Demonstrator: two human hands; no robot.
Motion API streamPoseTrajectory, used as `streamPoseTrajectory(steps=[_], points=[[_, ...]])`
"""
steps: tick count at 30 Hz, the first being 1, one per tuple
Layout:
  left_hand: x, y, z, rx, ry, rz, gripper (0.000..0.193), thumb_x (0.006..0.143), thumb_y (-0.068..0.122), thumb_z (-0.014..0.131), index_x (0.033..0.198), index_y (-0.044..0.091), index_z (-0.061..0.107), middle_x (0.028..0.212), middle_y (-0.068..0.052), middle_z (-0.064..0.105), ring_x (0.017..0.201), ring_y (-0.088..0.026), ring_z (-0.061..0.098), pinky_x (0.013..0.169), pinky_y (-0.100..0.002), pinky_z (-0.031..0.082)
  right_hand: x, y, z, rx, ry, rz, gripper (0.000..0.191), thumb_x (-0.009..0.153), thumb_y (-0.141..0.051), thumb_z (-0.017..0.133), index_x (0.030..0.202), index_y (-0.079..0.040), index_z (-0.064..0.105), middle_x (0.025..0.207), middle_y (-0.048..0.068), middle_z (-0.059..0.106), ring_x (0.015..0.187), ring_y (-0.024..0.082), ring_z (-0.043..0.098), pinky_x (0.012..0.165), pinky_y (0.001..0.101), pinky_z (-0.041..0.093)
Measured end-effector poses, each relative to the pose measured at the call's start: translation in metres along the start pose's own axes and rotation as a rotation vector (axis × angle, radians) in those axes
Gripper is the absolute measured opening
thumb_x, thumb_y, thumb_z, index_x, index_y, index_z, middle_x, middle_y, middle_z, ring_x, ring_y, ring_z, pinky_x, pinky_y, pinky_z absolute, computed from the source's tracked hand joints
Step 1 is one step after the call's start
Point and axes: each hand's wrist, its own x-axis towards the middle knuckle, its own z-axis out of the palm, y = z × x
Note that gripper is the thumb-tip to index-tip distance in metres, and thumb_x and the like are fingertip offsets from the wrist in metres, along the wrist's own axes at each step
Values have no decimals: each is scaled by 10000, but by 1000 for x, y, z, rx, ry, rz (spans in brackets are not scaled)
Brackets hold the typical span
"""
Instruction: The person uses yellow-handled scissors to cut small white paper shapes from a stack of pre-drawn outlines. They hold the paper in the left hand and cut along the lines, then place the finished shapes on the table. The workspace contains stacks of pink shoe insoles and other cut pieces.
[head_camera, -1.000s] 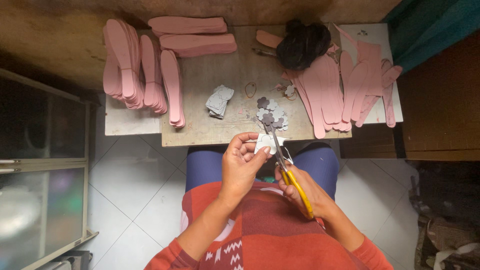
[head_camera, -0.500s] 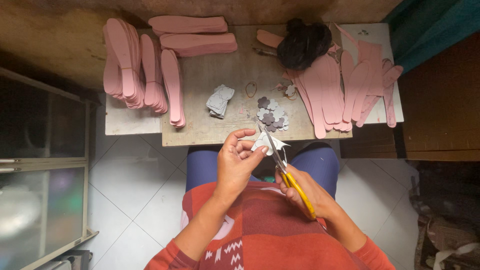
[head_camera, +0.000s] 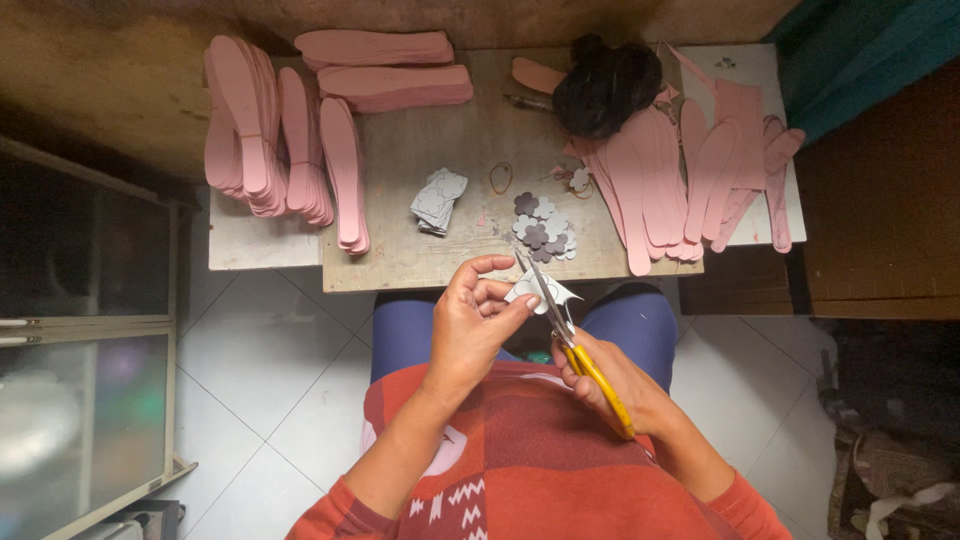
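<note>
Left hand (head_camera: 470, 325) grip: fingertips pinch small pale paper piece (head_camera: 540, 290), held over lap, just off near edge of surface (head_camera: 450, 140). Right hand (head_camera: 615, 375) grip closed round yellow handles of scissors (head_camera: 565, 320), blades crossing paper piece. Step in hand, by look: trimming outline. Next move calls for turning piece against blades, fingertips kept clear. Beyond: pile of cut flower shapes (head_camera: 543, 228), grey stack (head_camera: 438, 198), pink insole stacks (head_camera: 290, 140) both sides.

Scissors (head_camera: 570, 330) cutting, seemingly, grey piece (head_camera: 540, 291).
</note>
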Motion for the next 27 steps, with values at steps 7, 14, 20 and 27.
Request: streamPoseTrajectory(steps=[7,14,20,27], points=[[3,-2,-4,35,-20,-11,450,869,18,775,1273,6,576,888,-32,714,771,-48,643,683,-174,528,-2,4,-3,32,-22,89,811,843,-864,469,979,-66,514,751,34,527,648,144,494,577,296,444],[1,-10,-1,-52,-48,5,371,907,15,736,1251,-4,598,974,-50,707,855,-50,664,739,-173,532,-2,6,6,297,-49,119,992,761,-916,523,1229,-42,519,803,-2,479,689,111,457,611,262,458],[-2,-18,2,-137,-83,-18,341,922,5,731,1237,-9,603,997,-63,696,879,-69,676,755,-186,548,-3,8,4,316,-54,180,1052,718,-953,517,1238,-38,515,798,0,462,665,104,436,609,255,447],[-8,-35,14,-330,-108,-53,295,903,14,732,1122,23,535,969,-80,692,860,-93,694,735,-219,581,0,10,13,342,41,140,1152,688,-978,470,1294,0,522,814,4,472,678,106,458,566,253,437]])
